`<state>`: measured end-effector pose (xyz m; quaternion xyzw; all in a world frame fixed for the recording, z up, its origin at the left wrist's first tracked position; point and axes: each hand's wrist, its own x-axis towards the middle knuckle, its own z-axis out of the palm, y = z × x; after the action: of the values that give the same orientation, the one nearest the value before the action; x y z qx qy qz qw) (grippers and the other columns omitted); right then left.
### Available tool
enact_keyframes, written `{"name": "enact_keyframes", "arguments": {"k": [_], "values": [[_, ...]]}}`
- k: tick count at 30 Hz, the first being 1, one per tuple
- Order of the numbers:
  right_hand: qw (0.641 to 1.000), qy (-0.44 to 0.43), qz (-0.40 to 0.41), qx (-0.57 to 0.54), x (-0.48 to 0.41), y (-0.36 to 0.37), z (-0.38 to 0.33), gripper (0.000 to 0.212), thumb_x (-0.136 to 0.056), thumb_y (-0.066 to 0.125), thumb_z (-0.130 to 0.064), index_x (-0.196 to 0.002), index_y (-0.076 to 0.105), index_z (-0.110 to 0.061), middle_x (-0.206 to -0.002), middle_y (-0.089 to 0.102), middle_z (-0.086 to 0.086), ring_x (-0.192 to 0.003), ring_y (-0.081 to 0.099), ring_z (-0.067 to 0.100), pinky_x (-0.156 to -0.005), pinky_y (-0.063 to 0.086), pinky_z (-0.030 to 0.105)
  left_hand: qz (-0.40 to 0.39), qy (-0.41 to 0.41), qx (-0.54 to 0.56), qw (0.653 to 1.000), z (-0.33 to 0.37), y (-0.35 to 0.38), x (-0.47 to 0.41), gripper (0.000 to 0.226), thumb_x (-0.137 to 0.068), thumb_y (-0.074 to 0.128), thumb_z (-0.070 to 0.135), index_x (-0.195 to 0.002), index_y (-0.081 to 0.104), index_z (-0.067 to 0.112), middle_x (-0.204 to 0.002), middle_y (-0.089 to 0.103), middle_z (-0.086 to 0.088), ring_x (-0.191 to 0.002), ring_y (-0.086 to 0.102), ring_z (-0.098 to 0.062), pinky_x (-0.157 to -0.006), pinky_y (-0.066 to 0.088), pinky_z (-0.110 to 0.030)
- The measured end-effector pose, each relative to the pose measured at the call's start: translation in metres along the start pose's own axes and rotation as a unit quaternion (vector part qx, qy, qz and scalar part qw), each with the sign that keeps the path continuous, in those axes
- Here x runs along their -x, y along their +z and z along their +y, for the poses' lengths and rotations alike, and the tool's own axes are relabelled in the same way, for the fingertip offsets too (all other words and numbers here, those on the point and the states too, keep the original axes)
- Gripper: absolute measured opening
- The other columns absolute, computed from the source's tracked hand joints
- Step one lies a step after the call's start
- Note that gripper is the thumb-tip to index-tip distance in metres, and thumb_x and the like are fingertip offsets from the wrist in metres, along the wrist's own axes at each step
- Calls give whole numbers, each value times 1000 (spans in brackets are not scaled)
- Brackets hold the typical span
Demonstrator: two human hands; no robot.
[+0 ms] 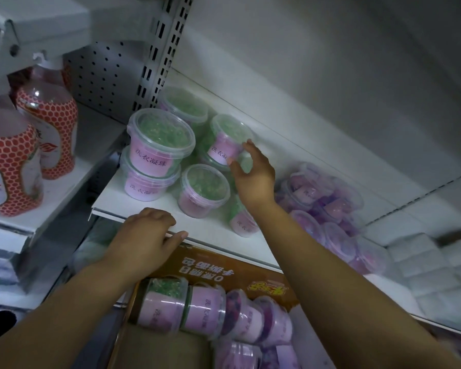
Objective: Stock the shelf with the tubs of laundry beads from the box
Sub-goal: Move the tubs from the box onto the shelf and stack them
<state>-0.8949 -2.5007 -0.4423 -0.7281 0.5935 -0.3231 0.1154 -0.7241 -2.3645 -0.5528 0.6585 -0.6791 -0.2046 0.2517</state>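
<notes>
The right hand (250,174) holds a clear round plastic tub of green beads (228,139), with the fingertips on its lidded rim and the thumb on its pink label. Only 洗衣 can be read there, as the hand covers the rest. This tub sits tilted on top of another tub, near the middle of the white shelf board (210,235).

The left hand (147,235) grips the front edge of the board, knuckles bent on top and thumb laid along the lip.

To the left is a two-high stack of green-bead tubs (159,147). The upper label reads 洗衣凝珠 in full and the lower one shows only in part. A single green-bead tub (204,190) stands just in front, and another stands at the back (184,107). A further tub (244,222) shows under the right forearm.

On the right of the shelf lies a film-wrapped bundle of purple-bead tubs (320,193).

Below the shelf, an open brown cardboard box (224,262) bears upside-down white print that seems to read 手撕面包. In it lies a row of tubs on their sides (186,307), some green and some purple.

On the neighbouring shelf to the left stand clear bottles with red honeycomb sleeves (51,129).
</notes>
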Motion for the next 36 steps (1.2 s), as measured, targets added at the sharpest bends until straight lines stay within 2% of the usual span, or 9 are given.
{"name": "enact_keyframes", "arguments": {"k": [4,7,13,15,19,22,27,32,36], "values": [[998,-27,-4,-55,66,-11,2,40,-91,74,-32,-127,66,-19,-131,65,-6,-118,59,8,-102,47,26,32,-3,0,999,9,8,32,59,-89,48,55,-123,69,11,-147,53,-13,-137,44,-31,-110,41,-47],[995,-31,-30,-90,119,-16,15,33,-91,73,-31,-122,69,-20,-129,65,-12,-120,57,2,-104,46,24,45,-17,0,999,14,19,55,52,-94,55,48,-130,62,10,-151,46,-16,-140,39,-34,-113,38,-51],[993,31,-70,-90,202,-7,55,25,-90,74,-32,-114,71,-26,-117,70,-10,-112,61,4,-96,47,21,45,-80,-8,996,4,37,93,77,-89,69,42,-147,40,2,-147,44,-25,-137,39,-43,-110,37,-58],[990,70,-81,-90,222,1,67,22,-89,75,-31,-110,72,-24,-108,72,-10,-105,65,9,-91,49,22,34,-121,7,992,-3,36,102,82,-89,70,41,-148,36,-4,-143,48,-30,-133,43,-45,-107,41,-55],[962,189,-158,-114,252,23,75,16,-92,72,-19,-103,71,-9,-94,68,-2,-87,63,11,-74,45,5,12,-193,100,976,-15,34,113,76,-94,63,46,-150,34,4,-141,54,-25,-125,56,-41,-99,47,-46],[943,244,-208,-90,266,46,75,21,-93,69,-25,-105,71,-7,-97,71,2,-91,64,15,-76,48,16,-19,-218,149,964,-19,31,115,72,-98,56,49,-154,31,10,-146,52,-21,-126,56,-40,-102,45,-44],[933,277,-221,-66,267,73,65,31,-92,69,-38,-107,72,-11,-94,69,-3,-88,61,11,-70,41,19,-57,-197,151,967,-17,27,113,56,-102,49,45,-147,44,12,-141,59,-14,-127,58,-32,-104,45,-40],[940,269,-208,-22,264,83,61,22,-94,68,-36,-97,73,-15,-76,60,-9,-69,53,7,-52,27,8,-64,-160,123,977,-19,22,107,34,-103,47,41,-125,61,18,-119,71,-8,-108,65,-28,-93,53,-42],[950,246,-191,-18,268,83,62,17,-96,65,-34,-84,67,-21,-72,60,-8,-67,53,8,-56,33,18,-71,-160,120,977,-20,21,108,37,-102,47,44,-128,59,20,-123,70,-7,-111,65,-26,-94,53,-41]]}}
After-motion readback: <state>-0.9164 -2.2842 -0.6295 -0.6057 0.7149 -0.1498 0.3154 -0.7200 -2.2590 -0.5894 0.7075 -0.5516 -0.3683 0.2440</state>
